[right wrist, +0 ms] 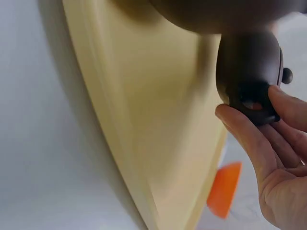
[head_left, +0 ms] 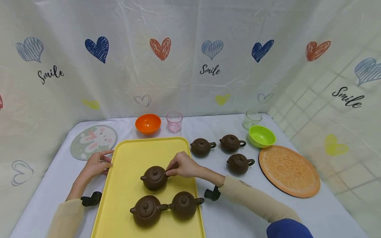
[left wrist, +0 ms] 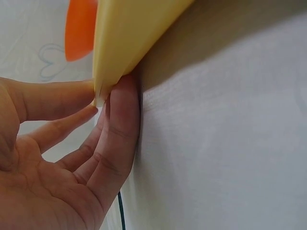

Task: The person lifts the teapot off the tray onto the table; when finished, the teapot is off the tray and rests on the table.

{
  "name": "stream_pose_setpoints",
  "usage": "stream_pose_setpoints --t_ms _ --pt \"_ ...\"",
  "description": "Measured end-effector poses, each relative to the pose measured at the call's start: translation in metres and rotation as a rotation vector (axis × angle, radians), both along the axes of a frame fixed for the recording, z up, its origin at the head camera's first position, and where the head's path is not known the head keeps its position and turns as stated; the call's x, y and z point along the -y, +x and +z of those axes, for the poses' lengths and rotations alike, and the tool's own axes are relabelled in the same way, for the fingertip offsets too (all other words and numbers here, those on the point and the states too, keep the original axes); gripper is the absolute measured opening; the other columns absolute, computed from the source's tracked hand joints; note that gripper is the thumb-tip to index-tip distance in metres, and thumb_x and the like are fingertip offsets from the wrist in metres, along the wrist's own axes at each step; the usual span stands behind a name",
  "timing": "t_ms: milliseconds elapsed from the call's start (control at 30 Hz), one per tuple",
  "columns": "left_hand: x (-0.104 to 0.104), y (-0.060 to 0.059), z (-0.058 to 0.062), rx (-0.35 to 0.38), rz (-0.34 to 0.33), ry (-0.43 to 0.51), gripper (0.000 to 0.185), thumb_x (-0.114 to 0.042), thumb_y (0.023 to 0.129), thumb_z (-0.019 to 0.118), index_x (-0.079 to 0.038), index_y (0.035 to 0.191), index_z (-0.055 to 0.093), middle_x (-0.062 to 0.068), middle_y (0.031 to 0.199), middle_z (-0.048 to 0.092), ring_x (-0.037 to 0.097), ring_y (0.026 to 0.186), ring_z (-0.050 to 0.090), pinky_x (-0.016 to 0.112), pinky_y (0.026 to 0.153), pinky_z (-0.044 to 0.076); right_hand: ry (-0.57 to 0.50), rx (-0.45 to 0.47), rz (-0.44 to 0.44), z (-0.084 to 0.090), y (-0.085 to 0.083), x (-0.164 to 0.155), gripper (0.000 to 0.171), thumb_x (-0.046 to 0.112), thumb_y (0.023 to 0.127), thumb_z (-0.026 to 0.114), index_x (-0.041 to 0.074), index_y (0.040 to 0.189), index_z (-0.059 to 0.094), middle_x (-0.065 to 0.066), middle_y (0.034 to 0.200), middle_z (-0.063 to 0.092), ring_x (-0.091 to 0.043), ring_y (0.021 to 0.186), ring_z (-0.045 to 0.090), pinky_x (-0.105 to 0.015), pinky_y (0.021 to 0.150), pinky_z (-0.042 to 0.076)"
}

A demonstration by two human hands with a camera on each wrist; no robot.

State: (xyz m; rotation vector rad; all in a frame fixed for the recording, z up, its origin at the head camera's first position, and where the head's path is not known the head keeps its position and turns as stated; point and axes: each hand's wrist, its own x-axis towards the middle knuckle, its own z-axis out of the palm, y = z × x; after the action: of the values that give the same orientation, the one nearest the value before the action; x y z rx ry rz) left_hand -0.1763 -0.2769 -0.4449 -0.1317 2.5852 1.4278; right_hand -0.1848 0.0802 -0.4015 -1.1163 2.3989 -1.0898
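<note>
A yellow tray point(head_left: 125, 185) lies on the white cloth, its left rim pinched by my left hand point(head_left: 96, 164). In the left wrist view the thumb point(left wrist: 57, 99) is at the rim's edge and a finger point(left wrist: 120, 139) reaches under it. My right hand point(head_left: 185, 164) pinches the handle of a dark brown teapot point(head_left: 154, 178) over the middle of the tray. Whether that teapot touches the tray I cannot tell. Nearer to me, two similar teapots stand side by side on the tray, a left teapot point(head_left: 146, 211) and a right teapot point(head_left: 183, 205).
Right of the tray stand three more teapots point(head_left: 200, 147). An orange bowl point(head_left: 148, 124), a pink glass point(head_left: 174, 122), a clear glass point(head_left: 251, 119) and a green bowl point(head_left: 262, 136) are farther back. A rabbit mat point(head_left: 94, 142) lies left, a round orange mat point(head_left: 288, 172) right.
</note>
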Motion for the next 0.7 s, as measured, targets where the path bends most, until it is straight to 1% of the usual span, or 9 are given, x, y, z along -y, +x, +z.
stream_pose_setpoints --t_ms 67,200,333,467,700 --pt "0.000 0.000 0.001 0.003 0.001 -0.003 0.065 0.003 0.081 0.061 0.009 0.141 0.038 0.020 0.097 0.054 0.018 0.068 0.061 0.033 0.058 0.059 -0.006 0.017 -0.001 0.005 -0.003 -0.009 0.008 0.006 0.080 0.075 0.001 0.087 0.077 -0.006 0.077 0.074 -0.001 0.064 0.064 -0.017 0.059 0.054" --pt "-0.002 0.000 0.003 0.004 0.001 -0.013 0.065 0.003 0.081 0.061 0.009 0.141 0.038 0.020 0.097 0.053 0.018 0.068 0.060 0.032 0.058 0.058 -0.029 0.008 -0.008 0.013 -0.010 -0.032 0.009 0.005 0.081 0.074 0.001 0.088 0.077 -0.005 0.079 0.074 -0.003 0.067 0.065 -0.019 0.061 0.055" --pt "-0.002 0.000 0.005 -0.002 -0.001 -0.022 0.064 0.003 0.081 0.060 0.009 0.141 0.038 0.019 0.096 0.053 0.018 0.067 0.060 0.032 0.057 0.058 -0.053 0.017 -0.028 0.018 -0.015 -0.059 0.010 0.004 0.081 0.073 -0.001 0.090 0.077 -0.007 0.081 0.074 -0.007 0.070 0.068 -0.021 0.062 0.056" --pt "-0.002 0.000 0.004 -0.006 -0.008 -0.016 0.064 0.003 0.081 0.060 0.010 0.140 0.038 0.019 0.096 0.054 0.018 0.067 0.060 0.032 0.057 0.058 -0.056 0.034 -0.060 0.018 -0.018 -0.088 0.011 0.003 0.081 0.073 -0.001 0.090 0.076 -0.008 0.081 0.074 -0.010 0.071 0.069 -0.023 0.061 0.056" --pt "-0.002 0.000 0.002 -0.004 -0.006 -0.024 0.064 0.004 0.080 0.060 0.010 0.140 0.038 0.020 0.095 0.054 0.018 0.067 0.060 0.033 0.057 0.058 -0.005 0.069 -0.146 0.014 -0.016 -0.130 0.011 0.002 0.081 0.072 -0.003 0.091 0.076 -0.010 0.083 0.073 -0.012 0.071 0.068 -0.023 0.062 0.056"
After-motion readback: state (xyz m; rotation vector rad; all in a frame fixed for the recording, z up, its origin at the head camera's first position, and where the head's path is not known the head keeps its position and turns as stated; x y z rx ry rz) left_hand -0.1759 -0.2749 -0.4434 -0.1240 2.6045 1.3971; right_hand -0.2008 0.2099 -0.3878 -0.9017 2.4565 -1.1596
